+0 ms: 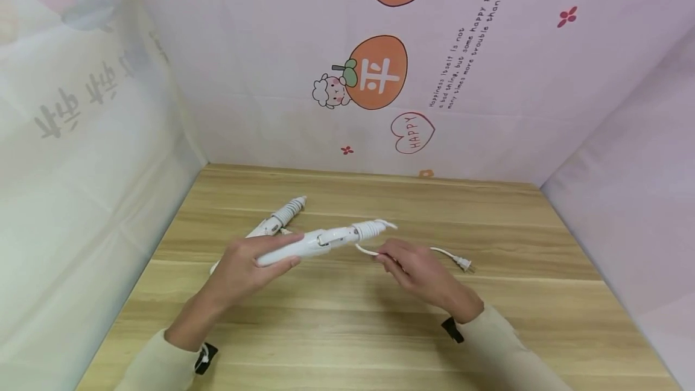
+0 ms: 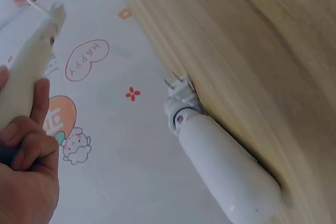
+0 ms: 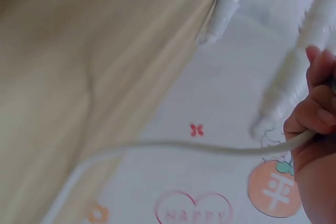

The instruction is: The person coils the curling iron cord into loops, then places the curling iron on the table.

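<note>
My left hand [image 1: 244,267] grips the thick, smooth end of a white curling iron [image 1: 304,246], held above the table and pointing right. White cord is wound in coils round its far end [image 1: 369,230]. My right hand [image 1: 415,273] pinches the loose white cord [image 1: 442,251], which runs on to a two-pin plug [image 1: 463,263] at the right. A second white curling iron [image 1: 288,213] lies on the table behind my left hand, partly hidden by it. In the left wrist view, this second iron [image 2: 226,166] has its plug [image 2: 181,88] tucked at its end.
The wood-grain table [image 1: 347,330] is enclosed by printed cloth at the back [image 1: 260,77], left [image 1: 81,198] and right [image 1: 624,198]. Dark straps [image 1: 205,359] sit at both wrists, by the light sleeves.
</note>
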The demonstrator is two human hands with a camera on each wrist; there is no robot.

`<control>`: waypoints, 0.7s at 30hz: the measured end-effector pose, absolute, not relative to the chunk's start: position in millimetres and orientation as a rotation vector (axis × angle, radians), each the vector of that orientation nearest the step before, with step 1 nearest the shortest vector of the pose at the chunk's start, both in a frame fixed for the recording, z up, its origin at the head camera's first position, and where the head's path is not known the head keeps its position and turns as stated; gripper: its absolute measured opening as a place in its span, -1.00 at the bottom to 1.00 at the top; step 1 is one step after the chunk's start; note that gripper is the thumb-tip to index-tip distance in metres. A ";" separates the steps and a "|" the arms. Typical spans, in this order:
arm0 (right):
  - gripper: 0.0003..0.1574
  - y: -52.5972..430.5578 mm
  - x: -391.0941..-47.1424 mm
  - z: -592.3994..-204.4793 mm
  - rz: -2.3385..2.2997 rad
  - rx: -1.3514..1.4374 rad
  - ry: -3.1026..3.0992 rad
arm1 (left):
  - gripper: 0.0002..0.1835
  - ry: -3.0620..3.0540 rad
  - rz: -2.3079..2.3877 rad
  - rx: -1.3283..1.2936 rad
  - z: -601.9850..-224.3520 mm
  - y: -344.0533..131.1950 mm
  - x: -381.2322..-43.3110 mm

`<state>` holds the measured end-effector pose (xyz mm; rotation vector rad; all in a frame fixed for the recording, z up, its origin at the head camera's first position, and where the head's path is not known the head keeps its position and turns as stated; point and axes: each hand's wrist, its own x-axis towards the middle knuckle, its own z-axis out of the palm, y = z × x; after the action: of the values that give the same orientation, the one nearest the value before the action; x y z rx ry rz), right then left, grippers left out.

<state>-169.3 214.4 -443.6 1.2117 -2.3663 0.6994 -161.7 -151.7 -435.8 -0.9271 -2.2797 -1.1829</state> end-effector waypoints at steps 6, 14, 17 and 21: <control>-0.51 214.5 -174.1 -430.4 0.457 1.315 -2.206 | -0.59 -2.508 -1.253 -1.008 -433.3 -157.3 -157.6; -0.59 217.5 -178.8 -423.3 0.571 1.427 -2.215 | -0.61 -2.584 -1.615 -1.096 -434.1 -160.5 -155.4; -0.64 219.4 -180.4 -422.9 0.654 1.476 -2.217 | -0.62 -2.587 -1.728 -1.102 -435.4 -161.3 -155.1; -0.63 220.0 -182.4 -423.8 0.714 1.517 -2.215 | -0.62 -2.568 -1.805 -1.127 -438.4 -161.6 -156.4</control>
<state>-182.4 220.0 -423.8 1.5169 -2.2151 0.7136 -156.4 -161.6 -438.4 -1.1274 -2.5683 -1.8048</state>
